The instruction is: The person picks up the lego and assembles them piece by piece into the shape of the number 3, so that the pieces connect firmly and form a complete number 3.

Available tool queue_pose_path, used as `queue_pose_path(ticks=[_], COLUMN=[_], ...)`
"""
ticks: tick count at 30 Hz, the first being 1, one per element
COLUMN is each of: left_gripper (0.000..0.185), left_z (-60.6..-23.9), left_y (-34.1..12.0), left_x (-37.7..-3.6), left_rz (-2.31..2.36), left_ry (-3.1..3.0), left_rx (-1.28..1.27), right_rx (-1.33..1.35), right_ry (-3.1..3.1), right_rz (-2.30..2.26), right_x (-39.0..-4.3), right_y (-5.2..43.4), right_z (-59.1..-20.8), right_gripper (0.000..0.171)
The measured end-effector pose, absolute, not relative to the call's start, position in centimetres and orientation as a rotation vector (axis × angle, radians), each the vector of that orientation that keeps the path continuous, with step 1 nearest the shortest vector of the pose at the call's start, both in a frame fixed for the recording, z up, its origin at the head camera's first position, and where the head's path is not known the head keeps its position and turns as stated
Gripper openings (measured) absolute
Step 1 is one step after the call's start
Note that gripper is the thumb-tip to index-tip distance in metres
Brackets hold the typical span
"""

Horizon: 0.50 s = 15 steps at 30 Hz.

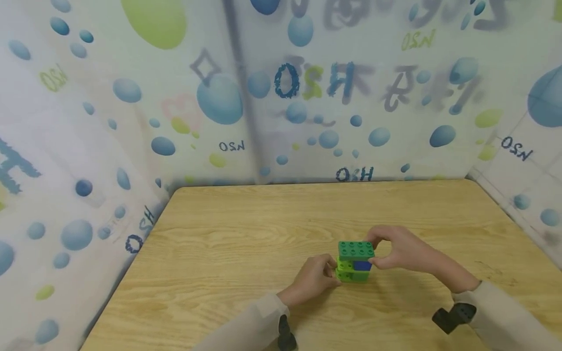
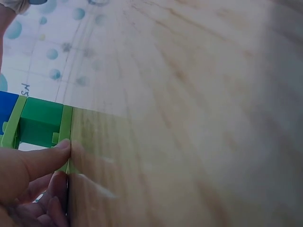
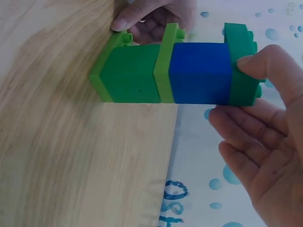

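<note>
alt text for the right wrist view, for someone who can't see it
A right hand pinches the dark green top brick of a small brick stack holding a blue block, while a left hand steadies its base on a wooden table.

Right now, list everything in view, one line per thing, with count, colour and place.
toy brick stack: one stack, standing on the table near its front middle. From the bottom: light green plate, dark green brick, light green plate, blue brick, dark green studded brick on top.
table: one, light wood grain, fills the lower half of the head view.
printed curtain: white with blue and green bubbles and lettering, hangs around the table's back and sides.
wrist cameras: two, black, one on each forearm.
sleeves: two, pale beige.
left hand: one, grip on the stack's lower left edge.
right hand: one, grip on the top dark green brick.
</note>
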<state>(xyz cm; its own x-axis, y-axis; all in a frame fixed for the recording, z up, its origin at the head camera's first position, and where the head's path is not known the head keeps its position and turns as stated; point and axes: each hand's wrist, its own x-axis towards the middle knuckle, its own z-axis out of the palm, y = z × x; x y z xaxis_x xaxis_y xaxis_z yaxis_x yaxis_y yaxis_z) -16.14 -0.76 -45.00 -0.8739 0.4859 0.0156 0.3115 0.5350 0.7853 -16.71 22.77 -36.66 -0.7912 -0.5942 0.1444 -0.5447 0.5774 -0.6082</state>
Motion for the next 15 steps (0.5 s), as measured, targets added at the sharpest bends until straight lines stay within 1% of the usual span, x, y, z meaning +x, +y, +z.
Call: queue_pose_path(ticks=[6, 15], left_gripper=[0.031, 0.031], left_z=[-45.1, -45.0], left_y=[-0.9, -0.8], left_x=[-16.2, -16.3], left_rz=[1.245, 1.241], left_ry=[2.568, 2.572], left_rx=[0.673, 0.662], right_rx=[-1.01, -0.951], right_ry=[2.642, 2.561], right_rz=[-1.042, -1.25], right_x=[-17.0, -16.7], right_y=[22.5, 22.9], right_z=[-36.3, -38.1], right_gripper=[0.02, 0.022])
